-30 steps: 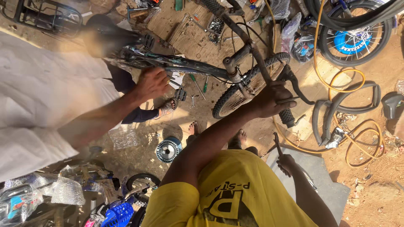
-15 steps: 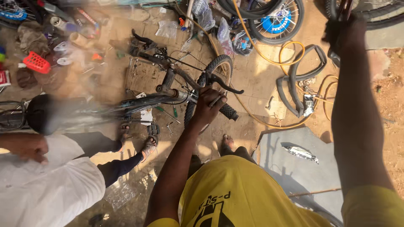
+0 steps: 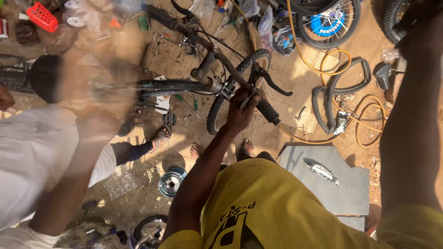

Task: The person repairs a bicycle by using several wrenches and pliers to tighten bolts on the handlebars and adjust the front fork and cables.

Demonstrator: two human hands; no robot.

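A dark bicycle [image 3: 184, 86] stands on the dirt in front of me, its front wheel [image 3: 220, 108] turned toward my feet. My left hand [image 3: 242, 110] is shut on the handlebar [image 3: 267, 112], just beside the black grip and under the brake lever [image 3: 276, 85]. My right arm rises along the right edge. My right hand [image 3: 412, 20] is in shadow at the top right corner against something dark, and its grip is unclear. A person in a white shirt [image 3: 32, 152] stands at the left, their raised forearm [image 3: 87, 138] blurred beside the bicycle frame.
A grey slab [image 3: 344, 189] with a silvery wrapper lies at the right. Behind it are a yellow hose [image 3: 323, 60], a bent black rubber strip [image 3: 330, 99] and a blue-hubbed wheel [image 3: 327, 23]. A round finned hub [image 3: 171, 180] and loose tools [image 3: 187, 105] lie near my feet.
My left hand stays on the handlebar. The other person's arm has swung up from the left edge and is now blurred beside the frame. The view has shifted slightly.
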